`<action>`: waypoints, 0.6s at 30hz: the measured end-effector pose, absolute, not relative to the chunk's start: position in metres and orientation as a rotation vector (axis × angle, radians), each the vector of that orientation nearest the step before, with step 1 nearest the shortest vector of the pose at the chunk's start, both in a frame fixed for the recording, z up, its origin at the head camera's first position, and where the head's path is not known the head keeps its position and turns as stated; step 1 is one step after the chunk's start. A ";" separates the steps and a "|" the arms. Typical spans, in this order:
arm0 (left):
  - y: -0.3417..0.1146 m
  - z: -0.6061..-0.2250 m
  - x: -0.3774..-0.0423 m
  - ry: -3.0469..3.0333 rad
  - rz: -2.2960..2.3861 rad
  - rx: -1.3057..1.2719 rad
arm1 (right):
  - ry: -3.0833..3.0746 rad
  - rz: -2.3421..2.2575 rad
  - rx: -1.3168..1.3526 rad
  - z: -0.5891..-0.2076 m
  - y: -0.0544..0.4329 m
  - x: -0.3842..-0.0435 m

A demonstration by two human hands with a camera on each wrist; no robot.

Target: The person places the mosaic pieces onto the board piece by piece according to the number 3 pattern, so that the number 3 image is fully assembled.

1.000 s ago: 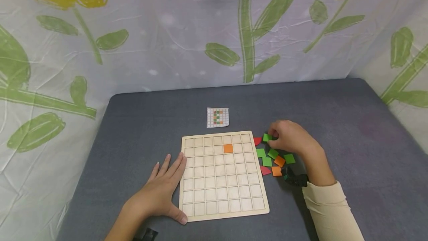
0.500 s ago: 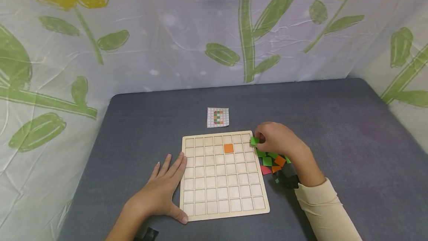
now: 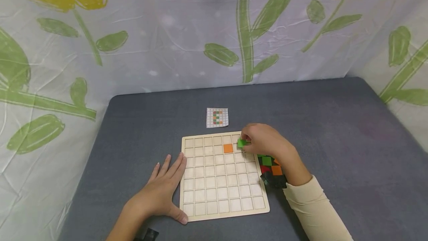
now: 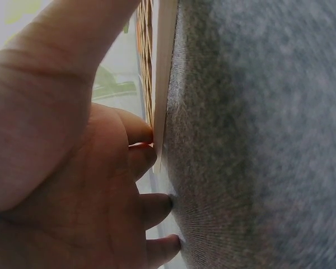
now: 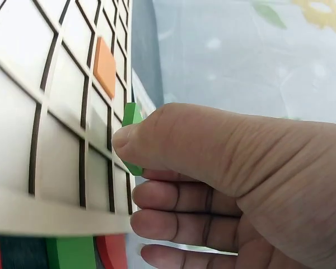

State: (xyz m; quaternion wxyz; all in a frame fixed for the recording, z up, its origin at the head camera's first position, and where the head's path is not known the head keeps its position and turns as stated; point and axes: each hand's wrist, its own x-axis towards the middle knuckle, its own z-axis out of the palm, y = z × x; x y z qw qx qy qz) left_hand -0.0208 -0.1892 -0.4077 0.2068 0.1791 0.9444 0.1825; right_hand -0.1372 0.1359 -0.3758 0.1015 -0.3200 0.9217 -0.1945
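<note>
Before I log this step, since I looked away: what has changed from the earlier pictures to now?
The right grip has carried a green tile leftward from the loose tiles to over the board, still pinching it. The left grip stays at the board's left edge; the orange tile and pattern card lie where they were.

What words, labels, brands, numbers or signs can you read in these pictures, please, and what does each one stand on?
No words, brands or numbers can be read.
Small card: a grid of coloured squares, perhaps forming an "E"; too small to be sure.
Board, orange tile, green tile: no lettering visible.
Black device at the right wrist: too small to tell.
</note>
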 end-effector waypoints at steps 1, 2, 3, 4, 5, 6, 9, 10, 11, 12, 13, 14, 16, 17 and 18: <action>-0.189 -0.408 -0.021 2.631 0.507 0.500 | 2.721 -0.574 -0.954 -0.376 0.134 -0.137; -0.189 -0.408 -0.021 2.632 0.507 0.501 | 2.721 -0.571 -0.962 -0.377 0.132 -0.138; -0.189 -0.409 -0.021 2.633 0.507 0.502 | 2.720 -0.568 -0.969 -0.378 0.131 -0.138; -0.190 -0.409 -0.021 2.633 0.509 0.503 | 2.716 -0.567 -0.974 -0.379 0.129 -0.138; -0.190 -0.409 -0.021 2.634 0.512 0.504 | 2.713 -0.566 -0.979 -0.380 0.128 -0.139; -0.190 -0.409 -0.020 2.633 0.517 0.503 | 2.709 -0.566 -0.984 -0.380 0.127 -0.139; -0.190 -0.408 -0.020 2.632 0.531 0.502 | 2.706 -0.558 -0.989 -0.380 0.123 -0.139; -0.190 -0.408 -0.020 2.631 0.534 0.502 | 2.707 -0.553 -0.992 -0.380 0.122 -0.139; -0.190 -0.408 -0.020 2.631 0.537 0.503 | 2.709 -0.545 -0.998 -0.380 0.120 -0.138; -0.190 -0.408 -0.020 2.630 0.539 0.504 | 2.709 -0.541 -1.003 -0.379 0.119 -0.138; -0.190 -0.408 -0.020 2.630 0.539 0.505 | 2.712 -0.532 -1.011 -0.379 0.118 -0.138; -0.190 -0.407 -0.020 2.631 0.541 0.504 | 2.714 -0.527 -1.022 -0.379 0.116 -0.138; -0.190 -0.407 -0.020 2.632 0.538 0.504 | 2.713 -0.521 -1.045 -0.380 0.114 -0.139; -0.189 -0.407 -0.020 2.631 0.538 0.504 | 2.713 -0.522 -1.054 -0.379 0.112 -0.139; -0.189 -0.407 -0.020 2.631 0.537 0.504 | 2.711 -0.525 -1.060 -0.379 0.111 -0.139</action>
